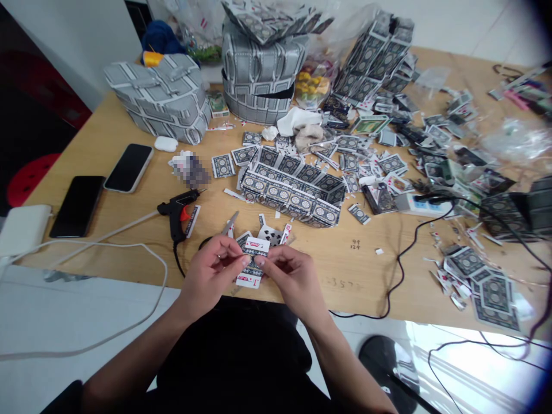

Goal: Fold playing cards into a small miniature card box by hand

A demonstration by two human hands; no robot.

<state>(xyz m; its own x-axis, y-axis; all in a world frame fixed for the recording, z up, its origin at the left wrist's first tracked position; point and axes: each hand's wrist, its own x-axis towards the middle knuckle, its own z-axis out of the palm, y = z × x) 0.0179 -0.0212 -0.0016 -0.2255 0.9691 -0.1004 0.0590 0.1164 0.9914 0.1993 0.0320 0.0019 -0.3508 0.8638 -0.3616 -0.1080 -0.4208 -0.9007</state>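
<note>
Across most of the view, a pale wooden desk (349, 276). At the back, a rounded grey woven container (263, 63) under a fan of cards, with a second grey woven container (159, 100) to its left and a tall card tower (373, 54) well to its right. In the middle, an open-topped rectangular box (291, 192) of interlocked playing cards.

Close together at the near edge, left hand (215, 273) and right hand (293, 273). In each, a grip narrowed to a pinch, with thumb on top and hold of the same piece.

Over to the left, a black phone (78, 206) and a second phone (128, 168) in a light case. Nearer the hands, a black glue gun (179, 213) with an orange trigger. Right of the box, a white power strip (425, 204) with black plugs. Just beyond the hands, a scissor blade (230, 223) and a spade card (272, 234).

Between both thumbs, folded playing cards (256, 248), dark-patterned with white, red-marked ends. Smallest, a white paper scrap (379, 251).
</note>
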